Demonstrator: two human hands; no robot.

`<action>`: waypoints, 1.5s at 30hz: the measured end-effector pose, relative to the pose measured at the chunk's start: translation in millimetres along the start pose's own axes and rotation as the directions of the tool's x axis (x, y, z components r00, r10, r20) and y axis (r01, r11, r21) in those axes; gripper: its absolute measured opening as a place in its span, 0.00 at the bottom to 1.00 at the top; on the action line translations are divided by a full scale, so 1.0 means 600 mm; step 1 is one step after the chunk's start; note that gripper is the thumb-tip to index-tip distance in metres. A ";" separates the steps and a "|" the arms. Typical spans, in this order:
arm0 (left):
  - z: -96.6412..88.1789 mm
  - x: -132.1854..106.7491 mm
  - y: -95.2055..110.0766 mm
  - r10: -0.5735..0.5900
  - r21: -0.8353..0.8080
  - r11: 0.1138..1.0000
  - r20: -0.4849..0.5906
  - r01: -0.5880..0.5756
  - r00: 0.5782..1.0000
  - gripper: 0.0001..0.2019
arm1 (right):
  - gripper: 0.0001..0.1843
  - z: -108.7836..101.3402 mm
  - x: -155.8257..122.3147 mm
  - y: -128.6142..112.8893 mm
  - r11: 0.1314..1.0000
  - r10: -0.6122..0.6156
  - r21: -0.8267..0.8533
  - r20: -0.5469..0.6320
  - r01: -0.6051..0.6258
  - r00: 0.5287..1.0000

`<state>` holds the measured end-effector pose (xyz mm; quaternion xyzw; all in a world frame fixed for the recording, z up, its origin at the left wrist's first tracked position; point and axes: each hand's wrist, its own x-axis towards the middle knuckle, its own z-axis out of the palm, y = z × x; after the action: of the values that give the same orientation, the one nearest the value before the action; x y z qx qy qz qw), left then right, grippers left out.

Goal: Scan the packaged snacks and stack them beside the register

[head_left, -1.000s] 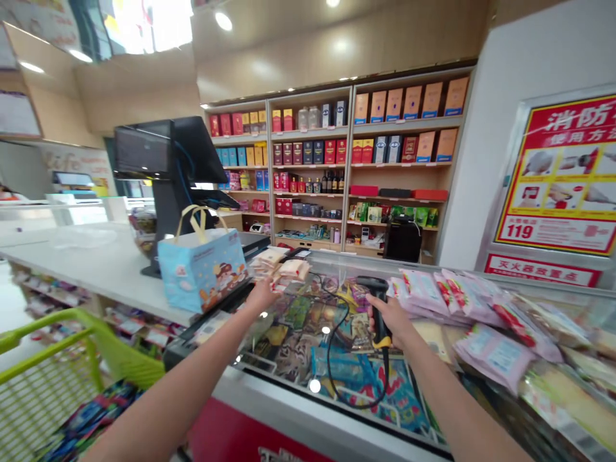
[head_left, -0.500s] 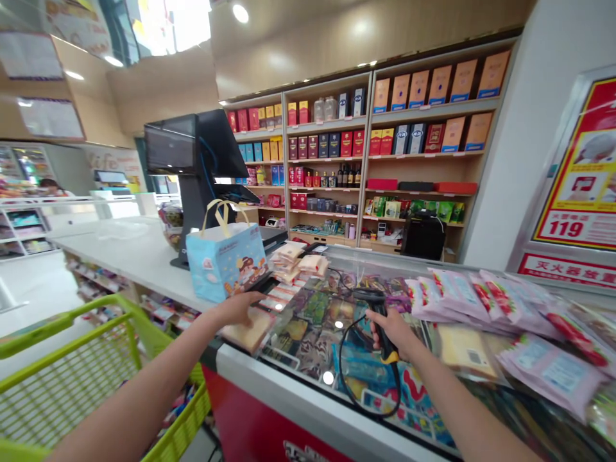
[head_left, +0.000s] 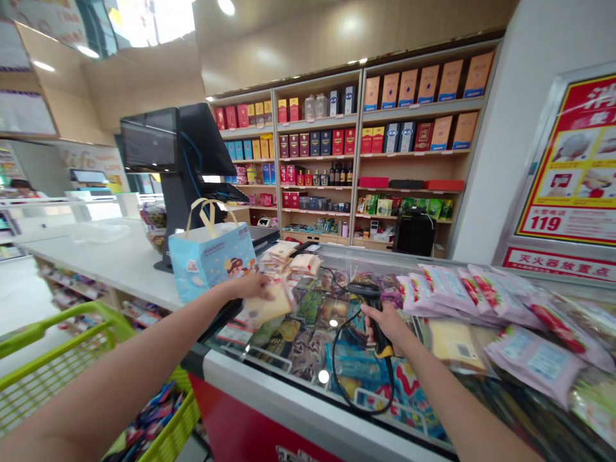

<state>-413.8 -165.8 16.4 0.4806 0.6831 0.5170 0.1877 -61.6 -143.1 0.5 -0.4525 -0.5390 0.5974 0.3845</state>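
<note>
Locating the work area: a tall wooden shelving unit (head_left: 359, 147) stocked with boxed goods stands at the rear. A white table (head_left: 96, 256) runs along the left, and a glass-topped chest freezer (head_left: 289, 410) with a red front lies directly ahead. A lime-green wire shopping cart (head_left: 62, 340) sits at lower left, below the left arm. A black touchscreen till (head_left: 149, 138) stands on the table, with a pale blue paper gift bag (head_left: 212, 260) just in front of it. Pink plastic-wrapped packets (head_left: 500, 314) are piled on the right of the freezer lid, and a black coiled cable (head_left: 337, 378) lies across the glass.

The left hand (head_left: 253, 287) is over the freezer's near-left corner. Its left fingers (head_left: 260, 289) lie spread across the upper edge of a flat clear-wrapped pale-yellow packet (head_left: 269, 307); whether they pinch it cannot be determined. The packet is likely light and soft, with slippery film, so take hold across its flat middle rather than by a corner.

The right hand (head_left: 387, 324) grips a black handheld barcode scanner (head_left: 380, 343), its right fingers (head_left: 370, 314) wrapped closed around the handle. The scanner is likely light and stiff; the handle is the correct hold.
</note>
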 end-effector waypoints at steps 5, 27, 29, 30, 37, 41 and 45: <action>0.129 0.036 0.054 -0.114 -0.371 0.911 0.196 0.181 0.974 0.09 | 0.17 0.003 -0.009 -0.008 1.000 -0.004 0.026 0.008 0.004 1.000; 0.338 0.037 0.036 0.054 -0.471 0.881 0.022 -0.037 0.998 0.13 | 0.18 -0.002 0.005 0.010 0.992 -0.038 -0.117 0.032 0.042 0.999; 0.338 0.037 0.035 0.045 -0.469 0.883 0.022 -0.029 0.999 0.13 | 0.19 -0.001 0.003 0.008 0.992 -0.040 -0.120 0.035 0.044 0.999; 0.337 0.037 0.034 0.041 -0.461 0.887 0.020 -0.028 0.999 0.13 | 0.19 -0.001 0.003 0.008 0.992 -0.037 -0.119 0.040 0.041 0.999; 0.327 0.042 0.027 0.026 -0.374 0.927 -0.016 -0.030 1.000 0.17 | 0.20 0.000 0.006 0.014 0.996 -0.009 -0.093 0.066 0.015 0.998; 0.328 0.043 0.024 0.024 -0.367 0.930 -0.022 -0.031 0.999 0.18 | 0.18 0.000 0.007 0.015 0.997 -0.037 -0.071 0.063 0.042 0.997; 0.330 0.045 0.022 0.021 -0.353 0.935 -0.019 -0.026 1.000 0.18 | 0.14 0.006 0.005 0.008 0.998 -0.037 -0.050 0.055 0.040 0.998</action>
<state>-270.9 -38.7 -43.5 0.4433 0.5746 0.6370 0.2599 -66.1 -141.7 -4.5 -0.4357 -0.5728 0.5878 0.3695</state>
